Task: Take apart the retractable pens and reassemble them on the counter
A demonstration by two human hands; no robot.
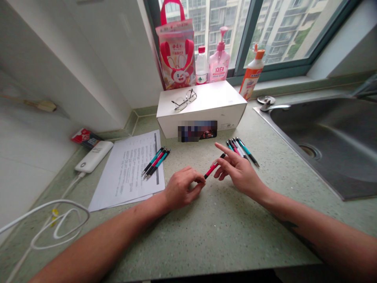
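Observation:
A red pen (211, 169) with black ends slants above the counter between my two hands. My left hand (184, 186) is closed, pinching the pen's lower black end between thumb and fingertips. Around the pen's upper end, my right hand (240, 169) has its index finger stretched out and the others loosely bent and apart. Whether its thumb touches the pen I cannot tell. Just beyond my right hand, several pens (247, 151) in teal, red and white lie side by side. On the printed paper (126, 173) to the left rests another group of teal and red pens (156, 163).
A white box (203, 104) stands at the back with eyeglasses (185, 100) on top. Behind it are a gift bag (178, 59), water bottle (201, 65) and pump bottle (219, 59). The sink (326, 145) is right; a power bank (94, 156) with cable (59, 202) lies left.

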